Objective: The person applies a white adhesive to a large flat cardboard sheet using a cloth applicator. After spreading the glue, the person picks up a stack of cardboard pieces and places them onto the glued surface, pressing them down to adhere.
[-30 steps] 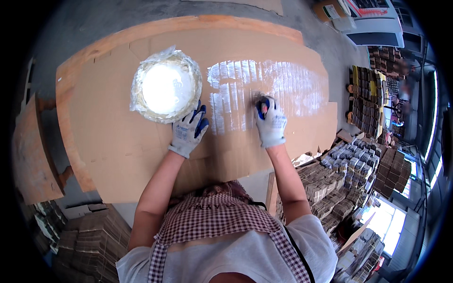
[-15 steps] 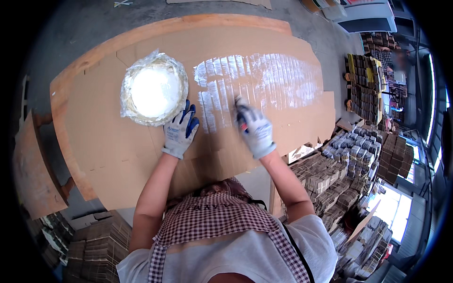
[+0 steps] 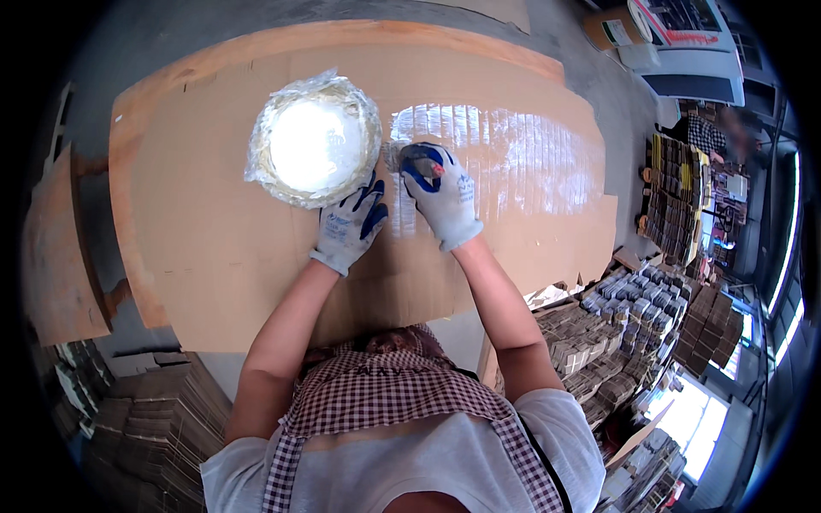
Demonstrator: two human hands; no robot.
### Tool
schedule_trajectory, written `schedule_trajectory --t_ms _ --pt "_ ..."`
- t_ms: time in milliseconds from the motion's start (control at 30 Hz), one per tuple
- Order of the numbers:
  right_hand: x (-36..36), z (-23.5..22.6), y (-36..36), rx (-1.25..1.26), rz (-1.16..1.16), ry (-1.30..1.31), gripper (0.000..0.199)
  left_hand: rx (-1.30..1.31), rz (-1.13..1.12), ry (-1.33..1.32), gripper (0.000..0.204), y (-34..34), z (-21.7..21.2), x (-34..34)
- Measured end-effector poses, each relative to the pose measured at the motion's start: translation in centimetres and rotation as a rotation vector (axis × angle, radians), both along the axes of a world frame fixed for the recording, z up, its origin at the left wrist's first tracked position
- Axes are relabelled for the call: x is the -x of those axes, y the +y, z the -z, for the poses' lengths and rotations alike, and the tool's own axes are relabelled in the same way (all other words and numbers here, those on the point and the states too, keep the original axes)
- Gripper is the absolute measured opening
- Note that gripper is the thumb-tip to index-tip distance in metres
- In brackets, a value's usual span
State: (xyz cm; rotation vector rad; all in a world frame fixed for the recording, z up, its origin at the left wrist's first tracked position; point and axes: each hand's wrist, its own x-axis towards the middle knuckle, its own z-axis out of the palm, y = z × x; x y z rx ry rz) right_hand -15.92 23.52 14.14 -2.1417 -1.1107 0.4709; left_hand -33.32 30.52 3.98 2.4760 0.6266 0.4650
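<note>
Holds a small dark hand tool point(image 3: 422, 161), mostly hidden, in the white-and-blue-gloved right hand point(image 3: 446, 195), with curled fingers apparently pinching it, perhaps for firm control, at the left end of ribbed white streaks point(image 3: 513, 154). Rests the matching-gloved left hand point(image 3: 344, 229), with thumb apart from extended fingers, by the lower-right edge of a round, film-wrapped container of white matter point(image 3: 366, 128), probably for steadying. Sits, likely for short reach, just beside the streaks. Lies beneath everything: flat brown cardboard point(image 3: 214, 265), perhaps shielding the orange-brown wooden board point(image 3: 128, 197).

Checked apron point(image 3: 393, 402); white-and-blue gloves point(image 3: 450, 205)
</note>
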Motion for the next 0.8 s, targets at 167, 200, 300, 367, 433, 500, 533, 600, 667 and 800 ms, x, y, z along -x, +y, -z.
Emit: schedule_trajectory --t_ms 167,200,300,367,433,500,533,600,667,800 --pt "-1.0 -1.4 2.2 0.168 0.042 -0.083 0.036 0.042 -0.001 0.01 0.045 0.1 0.5 0.5" --pt "-1.0 -1.3 2.2 0.119 0.014 -0.099 0.036 0.039 0.002 0.003 0.045 0.0 0.7 0.5" --pt "-1.0 -0.4 2.0 0.03 -0.085 -0.119 0.036 0.033 0.016 0.001 0.046 0.1 0.5 0.2" --pt "-1.8 -0.1 2.4 0.117 -0.028 -0.123 0.036 0.028 0.02 0.028 0.046 0.2 -0.1 0.3" --pt "-2.3 -0.3 2.5 0.125 -0.012 -0.172 0.036 0.044 0.022 0.041 0.046 0.2 -0.1 0.5" --pt "-1.8 -0.9 3.0 0.065 -0.043 -0.124 0.035 0.042 0.019 0.049 0.046 0.1 0.0 0.7" --pt "-1.6 -1.2 3.3 0.035 -0.058 -0.1 0.034 0.029 0.015 0.05 0.046 0.1 0.1 0.7" --pt "-2.0 -0.8 4.1 0.034 -0.066 -0.156 0.033 0.042 0.015 0.046 0.046 0.1 0.0 0.7" --pt "-3.0 0.3 4.7 0.068 -0.002 -0.218 0.034 0.09 0.015 0.035 0.046 0.2 -0.1 0.4" --pt "-3.1 -1.1 5.0 0.059 0.012 -0.153 0.035 0.018 0.022 0.055 0.045 0.4 -0.6 0.6"
